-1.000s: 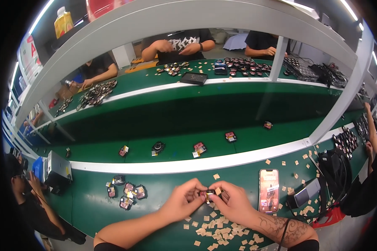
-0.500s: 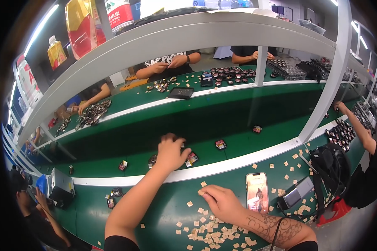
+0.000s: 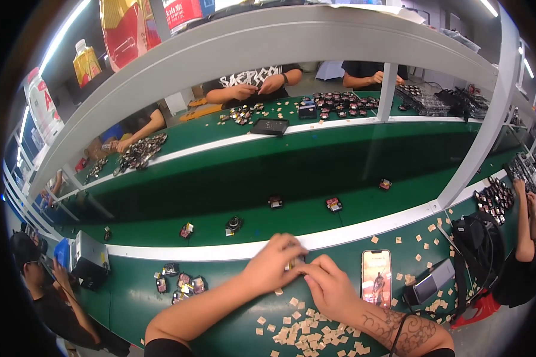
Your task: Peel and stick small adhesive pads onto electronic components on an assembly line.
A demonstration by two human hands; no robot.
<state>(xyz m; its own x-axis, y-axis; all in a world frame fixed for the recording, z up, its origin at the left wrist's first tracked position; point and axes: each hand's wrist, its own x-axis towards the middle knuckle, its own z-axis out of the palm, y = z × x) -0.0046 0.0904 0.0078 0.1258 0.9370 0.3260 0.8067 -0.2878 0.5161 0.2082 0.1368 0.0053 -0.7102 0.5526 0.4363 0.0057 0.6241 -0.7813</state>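
Observation:
My left hand [image 3: 274, 265] is closed round a small dark electronic module [image 3: 296, 262], mostly hidden by its fingers. My right hand [image 3: 329, 287] meets it there, thumb and finger pinched at the module's edge; whatever is between them is hidden. Below both hands, small tan squares [image 3: 307, 334] lie scattered on the green tabletop [image 3: 235, 324]. Several dark modules with pink and yellow parts [image 3: 189, 287] sit in a loose group left of my left forearm. Beyond the white rail, more modules [image 3: 333, 204] are spaced along a green strip.
A lit phone [image 3: 376, 278] lies right of my right hand. Beside it are a grey box-shaped device [image 3: 430, 282] and a black bag [image 3: 476, 241]. A white rail [image 3: 363, 233] and a slanted post [image 3: 479, 137] border the table. Other people work opposite and at both sides.
My left hand has come back from the strip beyond the rail, now gripping a module, and meets my right hand. The tan square earlier pinched in my right fingers is no longer visible.

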